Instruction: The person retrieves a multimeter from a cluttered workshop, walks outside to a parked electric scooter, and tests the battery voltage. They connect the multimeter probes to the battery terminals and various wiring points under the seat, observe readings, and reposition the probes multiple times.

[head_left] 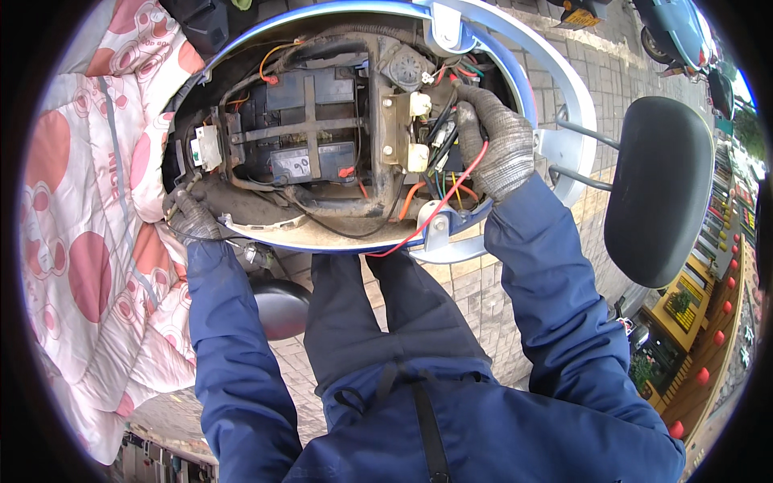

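An open scooter compartment (362, 217) holds dark batteries (314, 88) strapped in a metal frame, with white connectors (419, 105) and a bundle of coloured wires (443, 129) on its right. My right hand (495, 141), in a grey knit glove, reaches into that bundle, fingers curled around wiring, with a loose red wire (439, 209) running beside it and over the rim. At the left end, my gloved left hand (193, 213) has curled fingers at the rim beside a thin dark cable (221, 238); what they grip is too small to make out.
A pink-and-white patterned quilt (97, 241) hangs at the left. A silvery-blue rail (576, 161) and black padded backrest (656, 193) sit right of the compartment. Another scooter (676, 32) stands behind on paving (555, 72). A dark rounded part (278, 310) is below the rim.
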